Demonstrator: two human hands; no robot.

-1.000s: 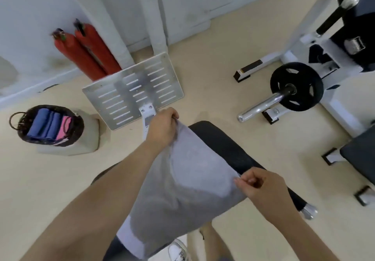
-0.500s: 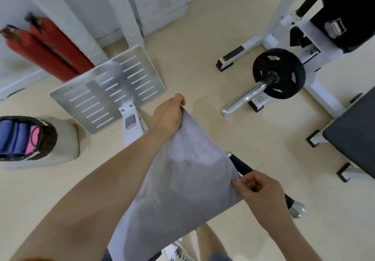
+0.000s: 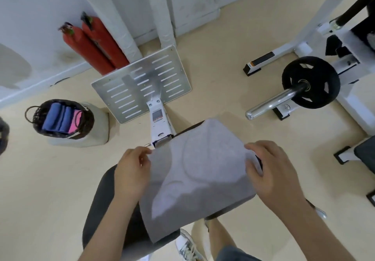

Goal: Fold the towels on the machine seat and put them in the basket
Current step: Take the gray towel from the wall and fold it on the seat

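Hands: left hand [image 3: 132, 171] pinches the grey towel's left edge; right hand [image 3: 269, 173] curls its fingers round the right edge. Both hold cloth.
Machine seat [image 3: 101, 210]: black pad in front of the person, the landmark for all that follows.
Grey towel [image 3: 198, 175]: spread over the seat between the 2 hands, its long axis roughly near-to-far along the seat.
Basket [image 3: 89, 118]: on a pale block [image 3: 97, 131], well left of the seat and beyond its near end, with blue and pink folded towels [image 3: 58, 118] inside.
Key relation: the basket lies on the left hand's side of the seat, so that hand is nearer; folding probably comes first.
Count: 2 hands, 1 towel on the seat, 1 basket.
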